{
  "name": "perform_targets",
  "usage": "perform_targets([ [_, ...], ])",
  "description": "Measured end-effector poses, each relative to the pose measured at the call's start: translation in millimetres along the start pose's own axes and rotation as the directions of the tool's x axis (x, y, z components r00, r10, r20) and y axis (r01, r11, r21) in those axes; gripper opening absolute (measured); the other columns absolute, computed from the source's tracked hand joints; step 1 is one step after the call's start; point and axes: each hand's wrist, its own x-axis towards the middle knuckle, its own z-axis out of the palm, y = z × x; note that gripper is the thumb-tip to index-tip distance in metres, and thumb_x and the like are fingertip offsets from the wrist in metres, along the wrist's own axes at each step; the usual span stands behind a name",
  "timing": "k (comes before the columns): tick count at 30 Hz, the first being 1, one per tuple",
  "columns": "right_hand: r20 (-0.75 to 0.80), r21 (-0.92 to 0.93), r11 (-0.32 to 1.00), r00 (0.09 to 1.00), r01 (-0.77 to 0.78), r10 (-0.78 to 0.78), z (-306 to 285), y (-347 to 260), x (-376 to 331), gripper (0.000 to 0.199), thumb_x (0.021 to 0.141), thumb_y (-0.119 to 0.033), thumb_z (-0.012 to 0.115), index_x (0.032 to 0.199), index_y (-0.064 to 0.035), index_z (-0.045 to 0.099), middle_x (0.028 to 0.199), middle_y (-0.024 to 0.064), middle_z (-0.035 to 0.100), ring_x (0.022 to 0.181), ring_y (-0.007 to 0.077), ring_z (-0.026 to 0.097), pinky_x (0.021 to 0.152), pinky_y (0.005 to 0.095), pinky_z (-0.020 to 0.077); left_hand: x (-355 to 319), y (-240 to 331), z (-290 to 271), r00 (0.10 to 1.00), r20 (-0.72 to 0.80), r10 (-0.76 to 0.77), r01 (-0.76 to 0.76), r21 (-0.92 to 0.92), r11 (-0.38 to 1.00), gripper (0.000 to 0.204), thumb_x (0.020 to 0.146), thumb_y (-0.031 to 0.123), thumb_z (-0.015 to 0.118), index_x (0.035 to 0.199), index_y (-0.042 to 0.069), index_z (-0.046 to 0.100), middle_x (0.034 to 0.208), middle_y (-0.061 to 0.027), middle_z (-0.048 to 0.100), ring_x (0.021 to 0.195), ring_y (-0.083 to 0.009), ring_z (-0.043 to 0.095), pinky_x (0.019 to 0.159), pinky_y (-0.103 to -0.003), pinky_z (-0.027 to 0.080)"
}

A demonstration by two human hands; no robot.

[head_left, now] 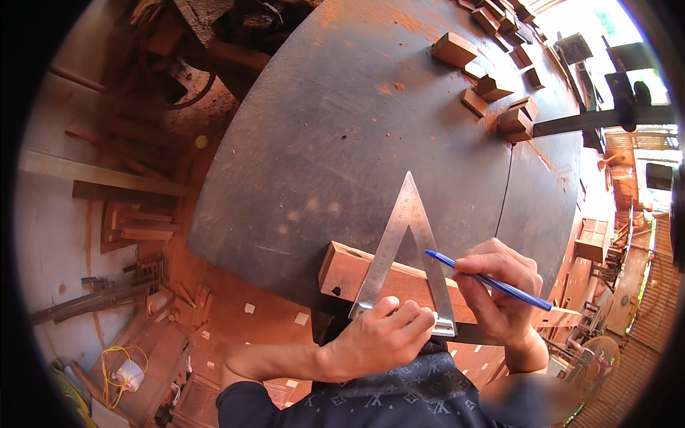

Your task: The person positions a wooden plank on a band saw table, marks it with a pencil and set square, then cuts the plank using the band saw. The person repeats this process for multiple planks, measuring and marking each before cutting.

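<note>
A reddish-brown wooden piece (344,269) lies along the near edge of the dark tabletop. Across it rests a silver metal triangle square (408,203), its apex pointing away from me over the table. My left hand (391,334) is closed over the square's near edge, fingers curled on its base and thumb side toward the wood. My right hand (501,289) pinches a blue pen (515,292), held at a slant. The pen's front end is over the square's right leg; whether it touches anything, I cannot tell.
The dark table (307,157) carries sawdust and several wooden blocks (454,50) toward the far right. A metal bar (599,121) reaches in from the right. A fan (596,364) stands at the lower right. Wood pieces and a yellow cord (114,353) lie at the lower left.
</note>
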Motion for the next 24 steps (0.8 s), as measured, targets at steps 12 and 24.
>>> perform_targets([
  [12, 0.028, 0.274, 0.955, 0.994, -0.110, 0.106, 17.7, 15.7, 18.1, 0.011, 0.091, 0.006, 0.074, 0.101, 0.0030, 0.069, 0.092, 0.0167, 0.075, 0.081, 0.0253, 0.075, 0.073, 0.0339, 0.0591, -0.2, -7.0, -8.7, 0.998, 0.002, -0.057, 0.057, -0.083, 0.995, 0.014, 0.090, 0.019, 0.067, 0.086, 0.005, 0.071, 0.093, -0.0029, 0.055, 0.085, -0.0156, 0.055, 0.076, -0.031, 0.043],
  [24, 0.078, 0.290, 0.952, 0.993, -0.102, 0.083, 21.3, 20.4, 32.6, 0.012, 0.090, 0.006, 0.073, 0.101, 0.0026, 0.069, 0.092, 0.0157, 0.073, 0.085, 0.0274, 0.074, 0.076, 0.0358, 0.0595, 0.1, -7.7, -9.7, 0.997, 0.035, -0.068, 0.072, -0.140, 0.988, 0.017, 0.085, 0.017, 0.070, 0.093, 0.003, 0.075, 0.097, -0.0023, 0.063, 0.088, -0.0152, 0.058, 0.075, -0.030, 0.044],
])
